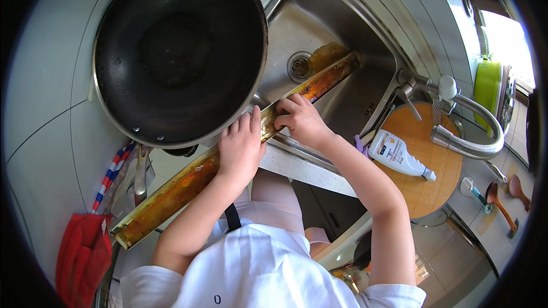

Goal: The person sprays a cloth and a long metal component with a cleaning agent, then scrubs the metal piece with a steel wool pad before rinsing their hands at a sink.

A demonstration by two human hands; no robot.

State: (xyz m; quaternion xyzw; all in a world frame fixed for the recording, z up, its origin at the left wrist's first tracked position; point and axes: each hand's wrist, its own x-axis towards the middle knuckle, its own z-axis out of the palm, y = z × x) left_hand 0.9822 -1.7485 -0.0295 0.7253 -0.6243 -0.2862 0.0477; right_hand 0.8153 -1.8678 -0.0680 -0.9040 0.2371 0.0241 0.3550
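Observation:
A long metal trough (188,178), coated inside with brown-orange grease, lies slantwise across the front edge of a steel sink (280,30). Its far end rests inside the basin, near the drain (299,66) and a brown puddle (327,55); the near end sticks out at lower left. My left hand (242,145) lies over the trough's middle, fingers extended along its rim. Just beside it, my right hand (297,117) has curled fingers at the trough's inside; whether they pinch anything is hidden.
A big black wok (180,55) stands left of the sink. To the right are a faucet (469,102), a white spray bottle (396,154) on a round wooden board (432,184), and wooden spoons (498,205). A red cloth item (83,252) hangs at lower left.

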